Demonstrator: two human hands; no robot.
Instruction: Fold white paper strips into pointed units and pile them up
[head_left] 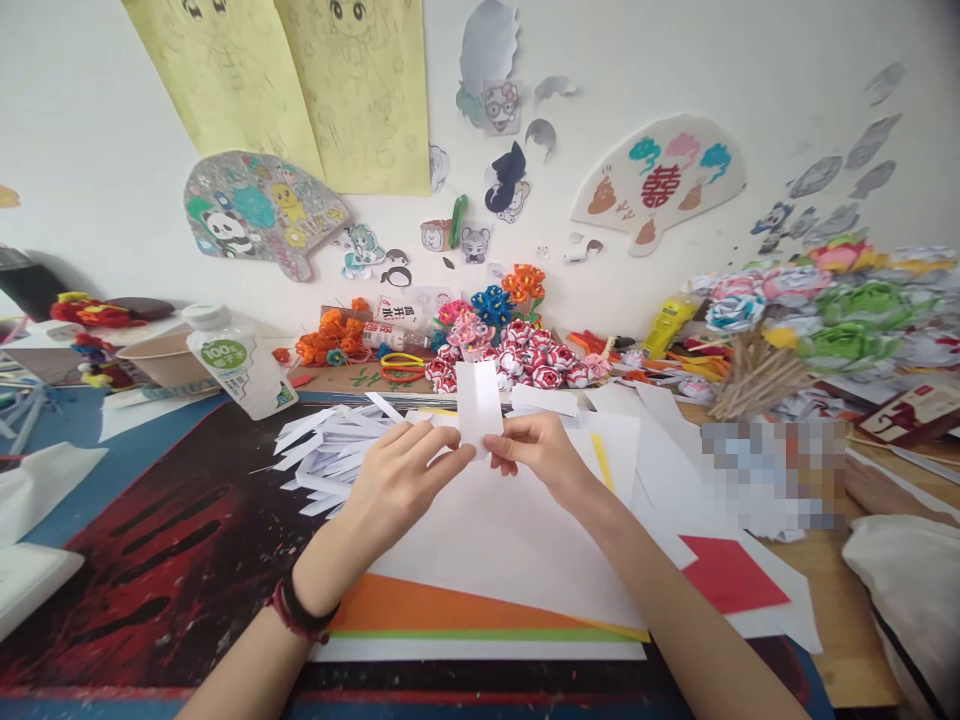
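A small white strip of paper [480, 395] stands upright between my two hands, with a crease running along its length. My left hand [409, 465] pinches its lower left edge between thumb and finger. On the other side, my right hand [536, 452] grips the lower right edge, the other fingers curled in. Beneath them lies a stack of large white sheets [517, 550], with orange paper [420, 610] showing at its near edge. A heap of white paper strips [330, 455] lies just left of my left hand.
Behind the hands sit red-and-white paper flowers [525, 355] and a white bottle [240, 362]. On the right are red paper [735, 573], a bundle of sticks [757, 370] and more paper flowers [859, 325]. Another person's arm [892, 490] rests at the right edge.
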